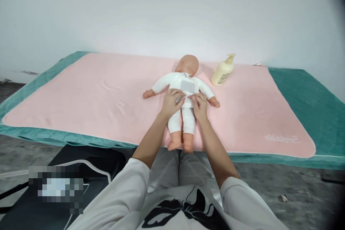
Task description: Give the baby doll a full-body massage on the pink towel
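Observation:
A baby doll [188,64] lies on a pink mat [121,97], its head toward the wall and its feet at the near edge. White cloth covers its torso, arms and upper legs, and a grey rectangular patch [188,86] sits on its upper back or chest. My left hand [172,102] rests on the left side of the doll's waist, fingers curled with fingertips at the white cloth. My right hand [199,104] is on the other side of the waist, its fingers bent toward the cloth too. Whether either hand pinches the cloth is hard to make out.
A cream pump bottle [223,72] leans at the right beyond the doll's arm. The mat lies over a green-covered table [309,93] against a white wall. A black chair [99,158] with a white cable stands at the lower left.

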A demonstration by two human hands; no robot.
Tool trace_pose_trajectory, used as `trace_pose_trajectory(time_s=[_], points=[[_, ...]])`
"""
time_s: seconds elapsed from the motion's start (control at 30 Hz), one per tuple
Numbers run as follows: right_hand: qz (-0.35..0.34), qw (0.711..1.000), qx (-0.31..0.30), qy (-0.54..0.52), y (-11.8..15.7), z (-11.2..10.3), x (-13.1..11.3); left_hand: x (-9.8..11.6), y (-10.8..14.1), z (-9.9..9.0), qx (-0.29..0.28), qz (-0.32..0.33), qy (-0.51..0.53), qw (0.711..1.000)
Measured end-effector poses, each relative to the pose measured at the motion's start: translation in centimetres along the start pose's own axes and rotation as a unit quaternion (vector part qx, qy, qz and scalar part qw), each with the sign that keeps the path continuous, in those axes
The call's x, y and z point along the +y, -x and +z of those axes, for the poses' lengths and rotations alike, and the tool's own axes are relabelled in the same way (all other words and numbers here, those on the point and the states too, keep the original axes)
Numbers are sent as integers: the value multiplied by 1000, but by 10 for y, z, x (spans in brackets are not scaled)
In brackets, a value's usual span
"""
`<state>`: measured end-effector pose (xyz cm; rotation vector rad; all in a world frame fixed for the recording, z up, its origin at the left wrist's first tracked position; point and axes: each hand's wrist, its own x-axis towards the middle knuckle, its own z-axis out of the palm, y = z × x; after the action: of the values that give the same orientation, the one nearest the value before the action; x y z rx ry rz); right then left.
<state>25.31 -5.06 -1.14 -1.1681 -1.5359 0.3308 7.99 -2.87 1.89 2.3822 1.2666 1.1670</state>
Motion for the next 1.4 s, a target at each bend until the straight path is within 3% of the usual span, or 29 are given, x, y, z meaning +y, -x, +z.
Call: trace_pose_trajectory(time_s=[0.23,0.67,1.0,1.17,1.4], points=[[-37,999,-5,22,2,0,4,0,1,-1,8,7,-13,1000],[-4,999,-24,44,-2,3,6,0,-1,0,-21,-11,-4,1000],[-27,997,-14,76,-7,3,7,2,-2,-8,-48,-12,-9,999],[-59,996,-38,57,-29,0,4,-1,-17,-20,-76,27,-6,997],[-37,999,-6,9,-52,10,11,-4,-45,-13,-51,-44,-21,998]])
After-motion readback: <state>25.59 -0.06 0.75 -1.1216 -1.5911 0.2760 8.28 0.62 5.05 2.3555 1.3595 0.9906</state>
